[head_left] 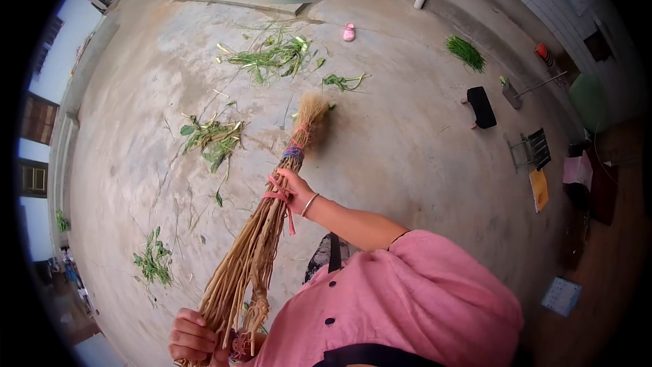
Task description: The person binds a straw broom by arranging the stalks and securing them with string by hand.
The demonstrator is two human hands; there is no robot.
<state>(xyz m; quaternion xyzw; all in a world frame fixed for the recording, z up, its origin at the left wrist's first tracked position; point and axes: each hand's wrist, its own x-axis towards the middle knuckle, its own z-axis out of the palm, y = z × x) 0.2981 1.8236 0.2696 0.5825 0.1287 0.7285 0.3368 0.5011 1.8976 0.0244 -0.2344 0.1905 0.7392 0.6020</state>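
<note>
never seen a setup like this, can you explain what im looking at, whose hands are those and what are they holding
There's no machine here: these are a person's bare hands. The single picture comes from a camera worn on that person's head, looking forward and down, so you also see their pink shirt. The scene looks curved, with dark corners.

Both hands grip a long tied bundle of sticks with a fuzzy far end, apparently a broom. The right hand holds it nearer the fuzzy end; the left hand holds the near end.

On the bare ground lie scattered greens, a separate green bunch and a pink shoe. Part of the top is blurred.
</note>
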